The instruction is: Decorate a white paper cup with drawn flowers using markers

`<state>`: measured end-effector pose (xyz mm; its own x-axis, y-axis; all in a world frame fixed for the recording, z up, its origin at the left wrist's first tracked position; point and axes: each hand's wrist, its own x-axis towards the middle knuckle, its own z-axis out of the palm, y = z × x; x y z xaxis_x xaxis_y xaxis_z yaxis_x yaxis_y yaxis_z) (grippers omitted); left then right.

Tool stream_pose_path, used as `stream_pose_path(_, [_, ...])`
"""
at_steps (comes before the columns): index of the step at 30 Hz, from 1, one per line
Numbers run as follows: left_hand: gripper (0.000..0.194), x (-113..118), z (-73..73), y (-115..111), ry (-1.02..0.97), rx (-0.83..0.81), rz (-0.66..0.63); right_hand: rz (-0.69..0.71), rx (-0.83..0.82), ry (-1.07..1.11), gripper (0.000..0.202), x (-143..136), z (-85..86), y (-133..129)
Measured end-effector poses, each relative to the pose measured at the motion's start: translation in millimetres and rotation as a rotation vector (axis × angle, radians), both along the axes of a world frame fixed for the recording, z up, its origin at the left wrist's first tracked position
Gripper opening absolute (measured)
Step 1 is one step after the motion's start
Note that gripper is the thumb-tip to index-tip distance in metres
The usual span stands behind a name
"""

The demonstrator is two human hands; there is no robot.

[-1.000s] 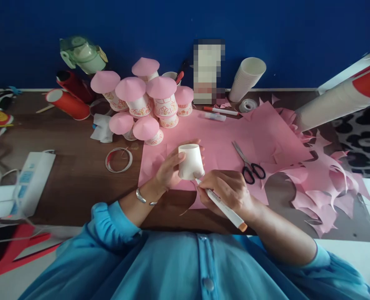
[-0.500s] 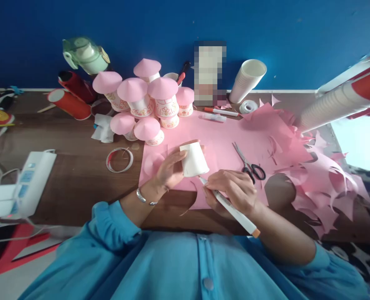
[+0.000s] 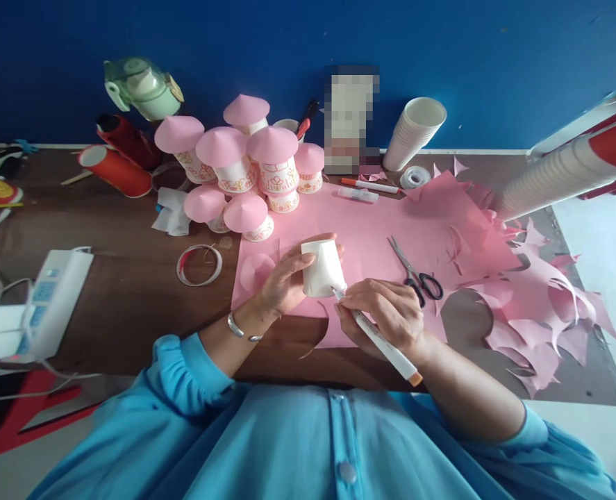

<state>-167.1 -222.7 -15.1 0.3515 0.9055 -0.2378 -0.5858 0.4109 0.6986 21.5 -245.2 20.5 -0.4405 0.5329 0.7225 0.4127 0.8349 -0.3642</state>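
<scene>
A plain white paper cup (image 3: 322,269) is held in my left hand (image 3: 285,281), thumb on the near side and fingers behind it. My right hand (image 3: 383,312) is closed round a white marker with an orange end (image 3: 388,349); its tip meets the cup's lower right part. Both are above the pink paper sheet (image 3: 370,236). Behind them stand several small cup houses (image 3: 279,177) with pink cone roofs and red and yellow drawings. A pink cone (image 3: 257,272) lies left of my left hand.
Scissors (image 3: 417,274) lie right of my right hand, with pink scraps (image 3: 537,312) beyond. Stacked white cups (image 3: 414,135) and a tape roll (image 3: 414,178) are at the back. Leftward are another tape roll (image 3: 199,265), red cups (image 3: 117,172) and a power strip (image 3: 52,305).
The marker's tip has moved up from the cup's lower edge onto its side. My right hand has shifted slightly left, and the cup has turned a little more upright.
</scene>
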Motion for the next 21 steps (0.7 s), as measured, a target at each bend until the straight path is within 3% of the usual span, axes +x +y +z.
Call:
stream_pose_path(14, [0.048, -0.3, -0.9, -1.6, 0.027, 0.022, 0.006, 0.01, 0.003, -0.018, 0.02, -0.6, 1.6, 0.7])
stream_pose_path(21, [0.051, -1.1, -3.4, -0.4, -0.014, 0.012, -0.014, 0.027, -0.078, -0.059, 0.02, 0.0, 1.5, -2.0])
